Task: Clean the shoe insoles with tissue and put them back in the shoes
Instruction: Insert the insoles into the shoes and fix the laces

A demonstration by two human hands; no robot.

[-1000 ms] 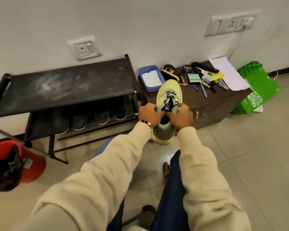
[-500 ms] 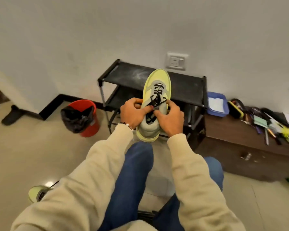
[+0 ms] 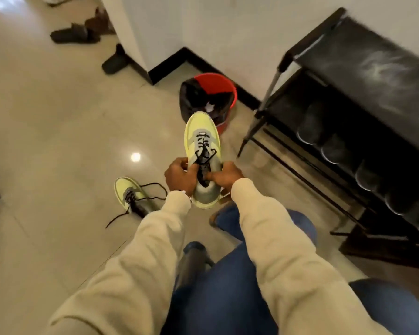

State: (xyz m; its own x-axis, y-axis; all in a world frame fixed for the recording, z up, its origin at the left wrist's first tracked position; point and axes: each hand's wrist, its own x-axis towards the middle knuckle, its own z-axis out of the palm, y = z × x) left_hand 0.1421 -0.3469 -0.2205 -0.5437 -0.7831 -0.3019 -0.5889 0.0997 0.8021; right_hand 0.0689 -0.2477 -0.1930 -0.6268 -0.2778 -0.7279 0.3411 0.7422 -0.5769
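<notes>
The left hand [image 3: 180, 176] and the right hand [image 3: 224, 176] are both gripping the shoe [image 3: 203, 151] in the middle of the frame, fingers curled over the two sides of its opening, thumbs pressing in toward the tongue. The shoe is hanging in the air above the knees, toe pointing away toward the top of the frame, heel nearest the body.

It looks light and easy to carry, with a thick, fairly stiff sole and a softer upper that probably gives under the fingers. The collar, where the hands are now, seems the best place to hold it; the loose black laces could snag. Whether the insole is inside, I cannot tell: the opening is dark and partly covered.

The shoe is pale yellow-green with grey panels and black laces, undone near the top.

Its partner, the second shoe [image 3: 128, 193], is lying on the floor [image 3: 58, 131] at lower left of the hands, laces trailing. Beyond the held shoe's toe a red bin [image 3: 221, 87] with a black liner is standing by the wall, some crumpled white scraps inside. A black shoe rack [image 3: 363, 68] is filling the right side of the frame.
</notes>
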